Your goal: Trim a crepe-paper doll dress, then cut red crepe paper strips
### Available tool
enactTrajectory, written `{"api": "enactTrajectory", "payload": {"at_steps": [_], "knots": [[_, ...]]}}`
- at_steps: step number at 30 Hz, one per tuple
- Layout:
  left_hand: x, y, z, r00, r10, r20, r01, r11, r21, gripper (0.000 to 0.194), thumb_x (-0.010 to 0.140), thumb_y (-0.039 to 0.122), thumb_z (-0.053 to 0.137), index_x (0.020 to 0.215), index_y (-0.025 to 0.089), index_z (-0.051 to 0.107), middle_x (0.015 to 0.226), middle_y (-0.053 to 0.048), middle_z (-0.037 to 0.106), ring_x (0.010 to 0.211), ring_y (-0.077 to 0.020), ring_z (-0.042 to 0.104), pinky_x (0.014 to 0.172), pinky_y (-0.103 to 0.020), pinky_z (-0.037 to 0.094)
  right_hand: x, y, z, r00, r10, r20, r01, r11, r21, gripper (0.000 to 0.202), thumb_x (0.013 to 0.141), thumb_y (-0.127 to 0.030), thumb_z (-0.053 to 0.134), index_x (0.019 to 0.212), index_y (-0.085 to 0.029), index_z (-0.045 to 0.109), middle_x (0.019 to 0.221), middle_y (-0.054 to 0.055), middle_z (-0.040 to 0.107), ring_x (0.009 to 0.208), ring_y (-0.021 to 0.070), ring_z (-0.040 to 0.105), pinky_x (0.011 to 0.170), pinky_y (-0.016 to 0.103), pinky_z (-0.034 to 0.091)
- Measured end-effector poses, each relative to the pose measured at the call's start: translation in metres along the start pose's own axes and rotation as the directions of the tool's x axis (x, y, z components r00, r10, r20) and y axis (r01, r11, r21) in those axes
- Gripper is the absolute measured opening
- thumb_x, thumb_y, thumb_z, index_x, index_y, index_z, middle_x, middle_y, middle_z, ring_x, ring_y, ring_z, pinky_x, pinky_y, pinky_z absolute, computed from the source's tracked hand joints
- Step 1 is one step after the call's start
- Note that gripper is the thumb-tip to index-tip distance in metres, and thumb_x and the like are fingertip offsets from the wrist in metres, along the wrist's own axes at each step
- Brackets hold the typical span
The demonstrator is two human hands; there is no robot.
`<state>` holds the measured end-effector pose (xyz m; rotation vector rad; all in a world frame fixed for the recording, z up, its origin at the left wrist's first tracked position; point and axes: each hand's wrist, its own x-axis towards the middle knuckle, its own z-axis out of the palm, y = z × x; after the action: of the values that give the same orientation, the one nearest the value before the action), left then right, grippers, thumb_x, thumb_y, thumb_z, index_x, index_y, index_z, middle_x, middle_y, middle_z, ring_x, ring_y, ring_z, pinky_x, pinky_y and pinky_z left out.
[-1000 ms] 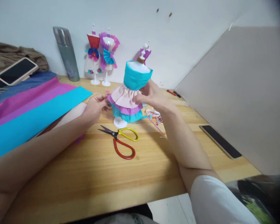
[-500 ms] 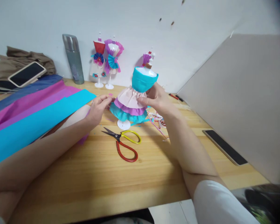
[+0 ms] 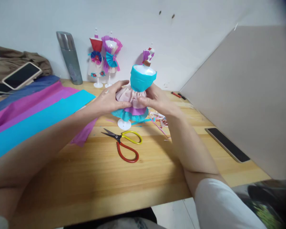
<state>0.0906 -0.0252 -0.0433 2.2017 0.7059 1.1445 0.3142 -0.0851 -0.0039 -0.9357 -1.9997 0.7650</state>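
- Low on the side of the gray-green bottle [image 3: 71,62] against the far wall there is a faint mark, too blurred from here to tell whether it is writing or a picture
- The small dress [image 3: 143,79] is right between the two hands, near the middle of the table [image 3: 97,184], on a white doll stand [image 3: 124,124] that leans to the right
- It has a bright blue top over a skirt in pale pink, purple and blue layers
- The left hand [image 3: 110,98] clasps the skirt from the left, thumb across the front, the index finger up by the waist
- The right hand [image 3: 156,99] is clamped on it from the right, thumb in front, the other fingers mostly hidden behind
- The hands themselves are apart, with the dress filling the gap
- Scissors [image 3: 118,137] lie partly open just on the near side of the stand, one handle yellow, one red
- Thin scraps [image 3: 158,117] are heaped to the right, behind the right wrist
- Colored sheets [image 3: 43,124] spread across the left, partly under the left forearm
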Motion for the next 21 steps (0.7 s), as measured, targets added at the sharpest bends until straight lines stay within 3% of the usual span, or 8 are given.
{"api": "enactTrajectory", "payload": {"at_steps": [3,7,13,21], "knots": [[0.001,0.006,-0.002,0.999,0.011,0.049,-0.013,0.999,0.053,0.078,0.074,0.042,0.086,0.145,0.020,0.063,0.144,-0.012,0.069,0.135,-0.0341,0.064,0.116,-0.048,0.051,0.000,0.000,-0.003,0.999,0.031,0.037,-0.030,0.999,-0.014,0.075,0.075,-0.058,0.086,0.134,-0.022,0.056,0.154,0.015,0.061,0.143,0.0379,0.057,0.119,0.056,0.051],[0.000,0.014,-0.005,0.993,-0.072,0.090,0.063,0.993,0.095,0.057,0.080,0.044,0.080,0.129,0.016,0.071,0.123,-0.009,0.077,0.116,-0.0296,0.071,0.104,-0.042,0.056,0.003,0.003,-0.004,1.000,0.003,-0.009,-0.003,0.997,-0.077,0.065,0.075,-0.058,0.085,0.125,-0.022,0.062,0.147,0.013,0.067,0.138,0.0388,0.060,0.119,0.057,0.050],[-0.003,0.000,-0.004,0.978,-0.155,0.143,0.152,0.988,0.033,0.071,0.069,0.047,0.089,0.131,0.017,0.070,0.123,-0.010,0.076,0.115,-0.0300,0.070,0.100,-0.040,0.056,0.004,0.005,-0.004,1.000,-0.001,-0.018,-0.002,0.992,-0.125,0.058,0.077,-0.051,0.080,0.123,-0.020,0.064,0.143,0.013,0.068,0.136,0.0389,0.061,0.115,0.059,0.053],[-0.006,-0.012,-0.012,0.966,-0.167,0.195,0.190,0.976,-0.104,0.057,0.064,0.034,0.088,0.119,0.020,0.076,0.110,-0.008,0.077,0.107,-0.0301,0.071,0.096,-0.042,0.056,0.002,0.000,-0.006,0.996,0.083,-0.034,-0.088,0.982,-0.169,0.047,0.077,-0.044,0.081,0.118,-0.023,0.069,0.126,0.009,0.075,0.126,0.0369,0.066,0.111,0.056,0.057]]}}
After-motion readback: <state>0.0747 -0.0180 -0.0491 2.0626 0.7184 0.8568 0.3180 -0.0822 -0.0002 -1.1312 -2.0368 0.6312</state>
